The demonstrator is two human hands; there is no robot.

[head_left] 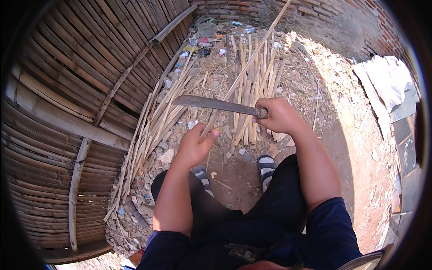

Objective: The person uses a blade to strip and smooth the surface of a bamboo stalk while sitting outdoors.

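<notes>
I see my right hand [280,116] clamped on the machete [211,104], left hand [195,145] fingers gripping the bamboo strip [252,58]; a slip could cut them.

My hands: two, the left hand [194,146] and the right hand [280,116].
Blades I hold: one, a machete [213,104].
Strips I hold: one long strip [246,67].
My sandals: two, a left sandal [202,176] and a right sandal [267,165].
Loose strips on the ground: too many to count, in two piles, a left pile [155,119] and a far pile [252,72].
White cloths: one cloth [389,78].
Bamboo walls: one wall [76,90].
</notes>
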